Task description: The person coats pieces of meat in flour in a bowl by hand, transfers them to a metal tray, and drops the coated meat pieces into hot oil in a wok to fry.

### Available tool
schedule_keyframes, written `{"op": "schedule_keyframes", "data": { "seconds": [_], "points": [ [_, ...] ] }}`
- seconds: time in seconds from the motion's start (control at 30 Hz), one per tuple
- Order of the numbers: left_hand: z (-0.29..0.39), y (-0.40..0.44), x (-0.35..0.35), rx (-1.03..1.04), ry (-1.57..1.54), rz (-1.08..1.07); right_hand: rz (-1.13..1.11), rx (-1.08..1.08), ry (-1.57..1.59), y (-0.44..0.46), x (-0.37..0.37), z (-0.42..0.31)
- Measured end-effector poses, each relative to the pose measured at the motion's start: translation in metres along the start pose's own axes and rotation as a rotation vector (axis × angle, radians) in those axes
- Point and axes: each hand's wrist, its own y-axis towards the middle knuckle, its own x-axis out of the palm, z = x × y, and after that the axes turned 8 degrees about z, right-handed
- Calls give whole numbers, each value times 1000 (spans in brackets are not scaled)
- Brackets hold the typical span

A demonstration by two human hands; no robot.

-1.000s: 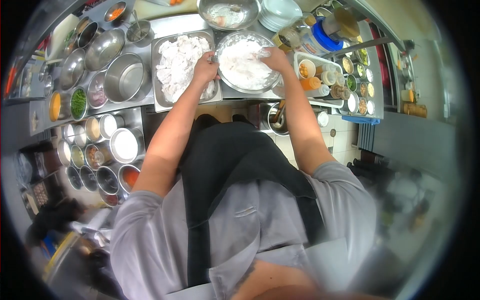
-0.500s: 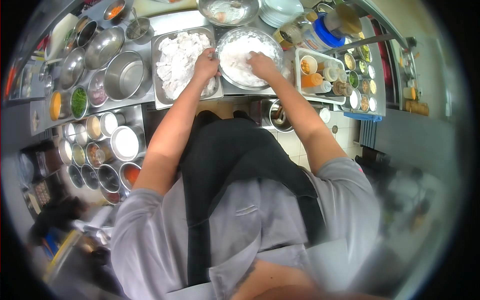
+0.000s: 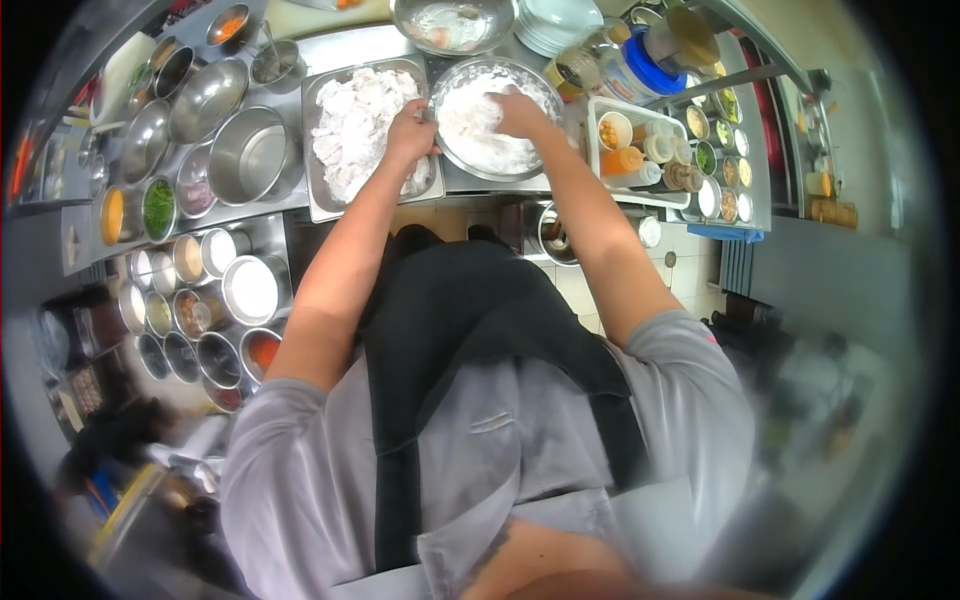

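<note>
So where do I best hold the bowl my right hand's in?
Probably by the rim, from the left: the wide, round bowl offers an edge there, your left hand is beside it, and your right hand is in the white powder.

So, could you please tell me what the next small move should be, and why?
Perhaps the right hand should gently turn the white powder, since that hand reaches into it and the left hand seems to steady the steel bowl by its rim.
</note>
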Motion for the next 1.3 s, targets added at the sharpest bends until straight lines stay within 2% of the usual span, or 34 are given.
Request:
{"op": "schedule_keyframes", "data": {
  "seconds": [0.17,0.27,0.33,0.37,0.43,0.47,0.53,0.6,0.67,0.73,0.77,0.8,0.87,0.93,1.03,1.17,1.2,1.27,1.3],
  "points": [
    [-3,4,-2,-6,27,-19,69,-47,54,23,24,15],
    [1,0,-3,1,26,-7,-15,-38,129,21,-10,18],
    [1,-3,-3,-2,20,20,21,169,201,11,-48,6],
    [-3,-2,-4,-4,4,11,13,151,201,11,-61,3],
    [-6,-4,-3,-3,-17,15,-26,319,356,13,-79,1],
    [-7,-8,-3,18,-21,20,-34,301,357,16,-83,-1],
    [-11,-13,-5,59,0,26,116,237,519,21,-92,-17],
    [-13,-27,-13,61,-82,40,108,204,582,27,-106,-50],
    [-10,-46,-24,65,33,5,39,-7,662,36,-108,-85],
    [-15,-66,-40,74,64,20,8,-140,578,47,-95,-123],
    [-18,-73,-51,68,104,5,113,-252,422,56,-73,-134],
    [-22,-81,-61,60,144,-12,15,-236,377,56,-75,-158],
    [-31,-95,-83,46,117,44,-38,-293,290,67,-42,-184],
    [-40,-105,-110,-63,231,91,-141,-342,215,70,-6,-198],
    [-56,-113,-144,-191,337,200,-94,-314,181,51,10,-215],
    [-85,-113,-179,-341,450,248,-164,-293,170,33,5,-233],
    [-92,-110,-181,-349,448,251,-156,-311,148,32,7,-237],
    [-104,-106,-184,-300,172,360,-148,-332,127,30,7,-246],
    [-96,-110,-183,-307,144,349,-172,-353,128,29,6,-253]
  ]
}}
